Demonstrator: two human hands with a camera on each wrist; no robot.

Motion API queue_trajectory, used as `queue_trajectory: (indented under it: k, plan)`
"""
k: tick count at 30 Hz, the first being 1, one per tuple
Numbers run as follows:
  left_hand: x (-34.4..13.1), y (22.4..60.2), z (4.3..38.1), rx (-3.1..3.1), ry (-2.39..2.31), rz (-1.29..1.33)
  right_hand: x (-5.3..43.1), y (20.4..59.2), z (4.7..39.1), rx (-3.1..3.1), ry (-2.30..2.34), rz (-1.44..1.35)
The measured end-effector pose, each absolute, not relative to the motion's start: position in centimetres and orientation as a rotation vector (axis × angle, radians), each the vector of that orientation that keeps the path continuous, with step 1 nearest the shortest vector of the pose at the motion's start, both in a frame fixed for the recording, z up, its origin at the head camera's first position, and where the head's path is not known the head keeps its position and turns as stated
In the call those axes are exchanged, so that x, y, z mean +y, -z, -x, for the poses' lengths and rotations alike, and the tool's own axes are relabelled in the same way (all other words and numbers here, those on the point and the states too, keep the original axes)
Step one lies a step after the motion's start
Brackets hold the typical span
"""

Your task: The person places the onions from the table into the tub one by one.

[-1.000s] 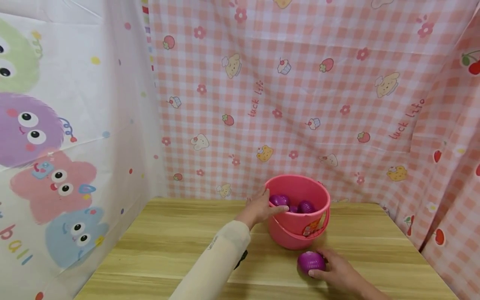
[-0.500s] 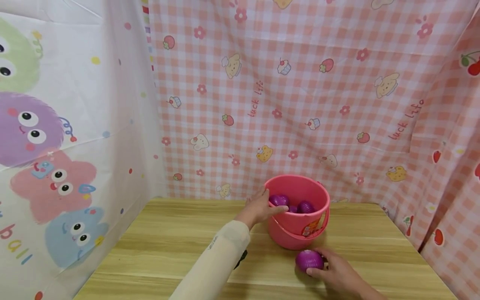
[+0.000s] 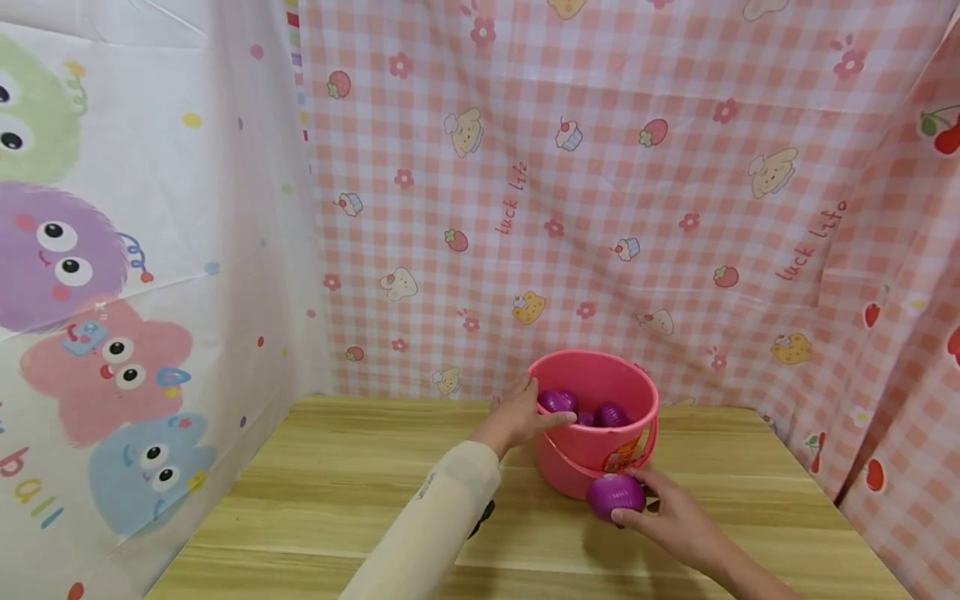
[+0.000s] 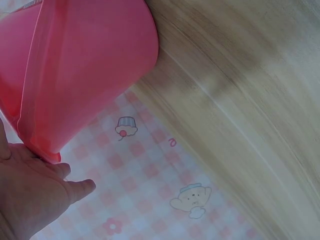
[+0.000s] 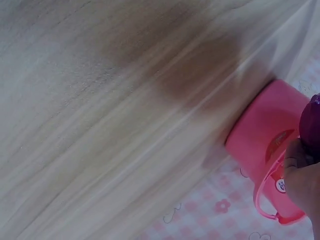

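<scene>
A pink bucket (image 3: 558,462) stands on the table near its back edge, several glossy purple onions (image 3: 611,413) inside. My left hand (image 3: 517,417) holds the bucket's near left rim, thumb over the edge and fingers along the outside; the left wrist view shows this hand (image 4: 35,187) at the rim too. In my right hand (image 3: 671,517) is another purple onion (image 3: 615,497), pinched between thumb and fingers. It hangs above the table, overlapping the bucket's lower front in the head view. The right wrist view catches only part of this onion (image 5: 311,127), at the frame's edge.
The bucket's handle (image 5: 259,197) hangs down its front side. A wood-grain table (image 3: 337,500) lies under everything. Behind it hangs a pink checked cloth (image 3: 420,250), with a white cartoon cloth (image 3: 247,208) at the left. Something small and dark (image 3: 482,518) shows under the left sleeve.
The right hand has lifted the onion off the table and moved it slightly forward, toward the bucket. The left hand and bucket stay nearly where they were.
</scene>
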State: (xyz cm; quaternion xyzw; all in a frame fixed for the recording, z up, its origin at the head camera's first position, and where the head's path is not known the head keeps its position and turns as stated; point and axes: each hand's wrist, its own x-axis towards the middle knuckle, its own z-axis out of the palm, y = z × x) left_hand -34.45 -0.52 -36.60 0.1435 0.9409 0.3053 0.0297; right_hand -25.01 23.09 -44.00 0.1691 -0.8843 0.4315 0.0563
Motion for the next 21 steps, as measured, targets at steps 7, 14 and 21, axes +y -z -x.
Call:
queue_trajectory:
  k: [7, 14, 21]
  plan:
    - [-0.5, 36.7, 34.5, 2.896, -0.974, -0.433, 23.1, 41.8, 24.5, -2.602, -1.387, -0.433]
    - [-0.5, 36.8, 34.6, 2.908, -0.946, -0.442, 23.4, 38.7, 24.7, -2.55, -1.343, -0.414]
    - [-0.6, 36.7, 34.6, 2.904, -0.949, -0.449, 23.2, 36.3, 26.4, -2.528, -1.258, -0.384]
